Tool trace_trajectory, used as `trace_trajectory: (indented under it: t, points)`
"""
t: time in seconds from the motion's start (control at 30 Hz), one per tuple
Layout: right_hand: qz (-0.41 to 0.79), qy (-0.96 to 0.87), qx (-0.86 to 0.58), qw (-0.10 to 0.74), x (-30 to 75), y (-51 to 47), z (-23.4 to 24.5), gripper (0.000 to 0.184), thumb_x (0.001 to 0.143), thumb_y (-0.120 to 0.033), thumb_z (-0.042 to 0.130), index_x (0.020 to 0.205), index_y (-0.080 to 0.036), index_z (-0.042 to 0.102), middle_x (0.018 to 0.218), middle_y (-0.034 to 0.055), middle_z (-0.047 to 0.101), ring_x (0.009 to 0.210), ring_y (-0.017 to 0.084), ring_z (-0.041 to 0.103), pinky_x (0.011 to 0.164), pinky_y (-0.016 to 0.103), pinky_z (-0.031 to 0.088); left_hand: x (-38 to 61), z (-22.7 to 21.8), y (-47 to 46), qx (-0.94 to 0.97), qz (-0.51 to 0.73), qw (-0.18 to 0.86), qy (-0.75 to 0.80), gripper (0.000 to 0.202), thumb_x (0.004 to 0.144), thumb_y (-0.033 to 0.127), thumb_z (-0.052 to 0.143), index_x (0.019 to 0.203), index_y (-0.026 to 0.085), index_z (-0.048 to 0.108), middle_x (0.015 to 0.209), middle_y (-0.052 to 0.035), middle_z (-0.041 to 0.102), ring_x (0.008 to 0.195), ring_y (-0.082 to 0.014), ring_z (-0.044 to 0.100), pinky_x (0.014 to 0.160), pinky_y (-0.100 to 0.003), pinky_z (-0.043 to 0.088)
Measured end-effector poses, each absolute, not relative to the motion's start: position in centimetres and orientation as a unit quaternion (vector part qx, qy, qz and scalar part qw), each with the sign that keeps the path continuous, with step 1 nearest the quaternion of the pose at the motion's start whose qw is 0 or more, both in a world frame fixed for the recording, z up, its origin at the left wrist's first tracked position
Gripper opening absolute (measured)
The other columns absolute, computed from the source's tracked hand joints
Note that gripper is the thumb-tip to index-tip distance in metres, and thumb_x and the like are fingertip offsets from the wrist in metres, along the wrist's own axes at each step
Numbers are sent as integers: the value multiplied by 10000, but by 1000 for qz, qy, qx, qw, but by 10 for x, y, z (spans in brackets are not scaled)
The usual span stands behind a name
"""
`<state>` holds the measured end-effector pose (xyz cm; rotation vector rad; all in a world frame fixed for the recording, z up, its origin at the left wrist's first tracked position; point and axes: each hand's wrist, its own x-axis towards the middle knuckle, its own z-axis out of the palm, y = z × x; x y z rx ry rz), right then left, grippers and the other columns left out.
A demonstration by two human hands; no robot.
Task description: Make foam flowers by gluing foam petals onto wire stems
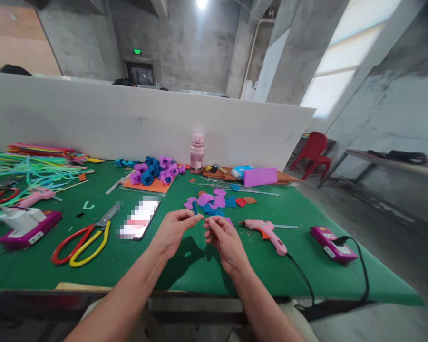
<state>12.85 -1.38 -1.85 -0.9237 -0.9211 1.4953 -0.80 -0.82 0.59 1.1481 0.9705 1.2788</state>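
Observation:
My left hand (174, 230) is closed, thumb against fingers, on a narrow dark blue paper piece (194, 208) that sticks up above the fingertips. Just beside it, my right hand (224, 240) has thumb and forefinger pinched together; whatever they hold is too small to make out. The two sets of fingertips almost meet over the green table. Behind the hands lie loose purple paper petals (206, 199) and blue paper petals (231, 202), with a red petal (240, 202) among them. A pink hot glue gun (267, 230) lies right of my right hand.
Finished purple and blue paper flowers (148, 176) sit on an orange sheet. Scissors (89, 240) and a phone (142, 218) lie to the left. A pink bottle (197, 154) stands before the white partition (146, 121). The purple power strip (333, 244) trails a cable at right.

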Motion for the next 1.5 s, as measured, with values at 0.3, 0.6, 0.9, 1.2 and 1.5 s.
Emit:
trace_trajectory:
  t: [0.3,0.6,0.9,1.2,1.5]
  points:
    - [590,-445,-391,549,128,-16,-17,217,696,-357,650,793,-175,583,703,1,590,552,85,511,487,190,409,-8,6,-12,416,529,639,374,307,557,247,761,579,156,468,519,62,475,474,-55,414,489,-191,298]
    - [587,-445,-378,562,129,-14,-13,191,712,-343,635,783,-174,580,637,-17,563,539,82,504,499,190,411,-2,14,-21,399,498,679,363,334,589,228,744,544,152,421,440,87,404,385,-20,331,417,-172,215]
    - [564,-502,-355,551,132,-14,-3,219,758,-380,577,817,-183,653,689,6,593,637,110,521,557,206,417,2,11,-16,456,482,601,446,286,585,356,726,551,131,554,461,36,501,365,-21,320,377,-180,168]
    - [675,-465,-260,510,143,-12,-2,273,777,-402,543,859,-177,675,771,30,616,753,136,547,740,267,427,4,19,-23,499,389,659,407,213,679,336,658,661,125,633,419,51,421,386,-33,264,404,-194,156]
    - [646,-458,-272,546,143,-13,2,121,678,-252,677,757,-179,622,626,-40,560,602,75,493,668,212,394,2,13,-21,456,391,707,374,244,697,365,653,665,128,605,457,78,314,403,-24,234,379,-171,155]
